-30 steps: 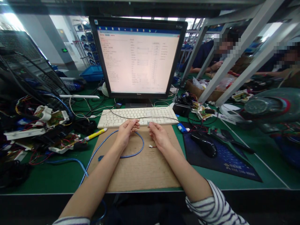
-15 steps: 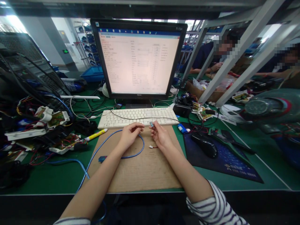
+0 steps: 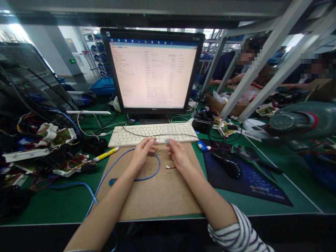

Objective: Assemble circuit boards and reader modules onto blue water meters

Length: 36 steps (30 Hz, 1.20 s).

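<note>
My left hand (image 3: 143, 151) is over the cardboard sheet (image 3: 160, 199), just short of the keyboard. Its thumb and fingertips are pinched together, and whatever they hold is too small to make out. Facing it across a small gap, my right hand (image 3: 179, 154) grips a small bluish part (image 3: 167, 141) between thumb and fingers. A short dark-red wire with a white plug (image 3: 167, 167) comes out below the right hand. On the cardboard, a blue cable (image 3: 157, 168) loops around beneath my left hand, and its blue plug (image 3: 112, 181) lies beside my left forearm.
Behind my hands are a white keyboard (image 3: 152, 133) and a monitor (image 3: 152, 73). Circuit boards and wires (image 3: 65, 161) crowd the left, near a yellow pen (image 3: 106, 154). A black mouse (image 3: 227, 164) and a green tool (image 3: 252, 162) lie right. Two people sit beyond the frame bars.
The view has tilted and shifted slightly. The small bluish part shows less between my right fingertips, and my left fingers have changed their pinch a little.
</note>
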### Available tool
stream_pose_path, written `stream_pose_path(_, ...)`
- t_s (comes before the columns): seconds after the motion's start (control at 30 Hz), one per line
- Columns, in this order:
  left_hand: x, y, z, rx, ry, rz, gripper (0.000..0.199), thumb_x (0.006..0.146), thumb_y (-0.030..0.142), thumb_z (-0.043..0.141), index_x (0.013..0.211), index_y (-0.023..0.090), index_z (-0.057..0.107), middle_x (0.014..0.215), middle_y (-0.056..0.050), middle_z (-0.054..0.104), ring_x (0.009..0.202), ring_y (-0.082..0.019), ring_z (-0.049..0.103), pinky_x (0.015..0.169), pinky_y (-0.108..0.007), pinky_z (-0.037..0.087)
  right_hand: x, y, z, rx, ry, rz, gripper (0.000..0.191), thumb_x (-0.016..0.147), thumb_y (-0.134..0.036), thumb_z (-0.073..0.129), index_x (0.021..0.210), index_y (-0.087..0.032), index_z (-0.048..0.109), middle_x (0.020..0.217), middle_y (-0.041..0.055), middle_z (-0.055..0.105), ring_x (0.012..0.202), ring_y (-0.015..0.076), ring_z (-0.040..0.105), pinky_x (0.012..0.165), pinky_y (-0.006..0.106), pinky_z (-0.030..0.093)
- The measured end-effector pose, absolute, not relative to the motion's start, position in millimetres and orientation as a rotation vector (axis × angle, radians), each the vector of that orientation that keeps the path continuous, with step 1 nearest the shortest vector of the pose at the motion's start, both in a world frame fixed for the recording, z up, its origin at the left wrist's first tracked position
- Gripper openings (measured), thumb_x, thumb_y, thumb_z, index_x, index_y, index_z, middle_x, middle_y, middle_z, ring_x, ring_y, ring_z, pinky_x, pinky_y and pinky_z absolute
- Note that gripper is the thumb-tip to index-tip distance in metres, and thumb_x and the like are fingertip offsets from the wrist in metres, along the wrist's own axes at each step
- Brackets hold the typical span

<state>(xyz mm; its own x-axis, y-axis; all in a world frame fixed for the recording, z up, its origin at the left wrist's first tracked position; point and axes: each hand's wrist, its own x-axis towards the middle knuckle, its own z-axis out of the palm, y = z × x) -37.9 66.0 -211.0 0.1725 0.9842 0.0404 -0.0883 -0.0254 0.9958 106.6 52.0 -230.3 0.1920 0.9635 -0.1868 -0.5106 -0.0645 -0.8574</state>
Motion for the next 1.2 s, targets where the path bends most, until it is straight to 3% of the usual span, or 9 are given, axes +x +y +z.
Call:
stream_pose_path(0.43,-35.8,63.3,-212.4,1.483,1.007,1.155,0.022,0.073,0.032,0.062,0.089,0.018,0.069,0.08,-0.003,0.068,0.072,-0.014,0.061,0.074,-0.027,0.047,106.1,51.4,-226.6,-0.98,-0.566,1.321,0.034,0.051,-0.042,0.075,0.07,-0.018,0.062,0.064,-0.0031,0.059,0.052,0.0051,0.047,0.045,0.016,0.034)
stream_pose_path(0.77,-30.8,61.1,-215.0,1.565,1.007,1.134,0.021,0.073,0.031,0.062,0.085,0.017,0.07,0.075,-0.003,0.067,0.069,-0.014,0.059,0.067,-0.026,0.047,105.5,50.9,-223.8,-0.958,-0.523,1.345,0.035,0.047,-0.04,0.077,0.071,-0.018,0.062,0.063,-0.0041,0.058,0.051,0.0048,0.046,0.043,0.015,0.034)
stream_pose_path(0.97,-31.3,60.4,-214.0,1.281,1.013,1.113,0.034,0.072,0.042,0.062,0.093,0.016,0.067,0.081,-0.005,0.068,0.069,-0.013,0.059,0.066,-0.025,0.047,103.7,49.5,-224.7,-0.95,-0.586,1.345,0.035,0.05,-0.04,0.077,0.074,-0.018,0.063,0.065,-0.0048,0.059,0.052,0.0041,0.047,0.045,0.015,0.034)
stream_pose_path(1.2,-30.0,61.9,-214.4,1.407,1.036,1.093,0.038,0.057,0.034,0.075,0.087,0.013,0.066,0.059,0.001,0.057,0.052,-0.009,0.047,0.051,-0.022,0.037,101.3,49.9,-229.6,-0.984,-0.653,1.312,0.033,0.053,-0.038,0.076,0.074,-0.018,0.062,0.063,-0.0044,0.058,0.051,0.0051,0.048,0.045,0.016,0.035)
